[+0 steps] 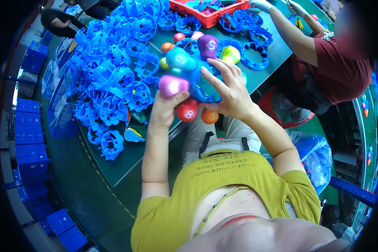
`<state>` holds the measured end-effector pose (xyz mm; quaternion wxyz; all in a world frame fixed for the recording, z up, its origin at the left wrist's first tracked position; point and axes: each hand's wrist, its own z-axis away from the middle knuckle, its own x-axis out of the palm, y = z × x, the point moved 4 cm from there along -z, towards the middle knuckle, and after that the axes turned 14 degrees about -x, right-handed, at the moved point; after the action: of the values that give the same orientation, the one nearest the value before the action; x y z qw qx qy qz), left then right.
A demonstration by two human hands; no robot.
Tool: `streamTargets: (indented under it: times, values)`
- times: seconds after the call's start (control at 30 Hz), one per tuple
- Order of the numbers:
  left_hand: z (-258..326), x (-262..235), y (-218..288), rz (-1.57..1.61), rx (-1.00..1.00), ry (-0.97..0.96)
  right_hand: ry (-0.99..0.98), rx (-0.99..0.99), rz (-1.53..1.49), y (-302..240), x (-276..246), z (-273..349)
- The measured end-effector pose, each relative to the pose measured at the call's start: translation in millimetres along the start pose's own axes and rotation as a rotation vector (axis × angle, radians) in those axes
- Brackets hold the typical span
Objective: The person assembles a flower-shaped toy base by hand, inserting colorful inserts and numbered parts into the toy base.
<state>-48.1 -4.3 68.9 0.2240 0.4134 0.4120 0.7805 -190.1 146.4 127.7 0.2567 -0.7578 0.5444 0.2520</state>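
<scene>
Above the near edge of the table, my two hands hold a blue plastic ring set with bulb-shaped pieces in several colours. My left hand is closed at its left side, thumb beside a pink bulb and a red bulb; its other fingers are hidden. My right hand curves around the right side of the ring, its thumb low near an orange bulb and its fingers bent over the top. A teal bulb, a purple bulb and a yellow-green bulb stand along the far side.
A high heap of blue plastic rings covers the table's left side. Behind stands a red tray of small blue parts. A co-worker in a dark red shirt works at the right. A plastic-lined bag stands on my right.
</scene>
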Motion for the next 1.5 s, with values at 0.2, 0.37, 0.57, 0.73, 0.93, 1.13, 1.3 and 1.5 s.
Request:
streamTargets:
  times: [0.2,0.37,0.57,0.73,0.93,1.13,1.3,1.5]
  values:
    - [-33,-3,12,0.138,0.178,-0.121,0.025,-0.051,-0.012,41,1,-35]
    - [-36,-56,56,0.189,0.356,0.059,0.176,0.018,-0.378,112,9,-158]
    - [-1,-72,-14,-0.169,0.231,0.416,-0.259,0.186,-0.084,140,54,-179]
    - [-12,-40,-33,-0.382,0.173,0.331,-0.320,0.144,0.154,148,132,-115]
    - [-24,-30,-21,-0.493,0.295,0.442,-0.347,0.191,0.034,155,142,-108]
    - [-66,7,70,-1.156,0.807,0.707,-0.731,0.454,0.036,310,137,-93]
    - [-134,-1,47,-1.587,0.193,0.569,-0.800,1.200,-0.411,324,167,-30]
    - [-124,-6,30,-1.490,0.365,0.584,-0.786,1.217,-0.811,320,174,-30]
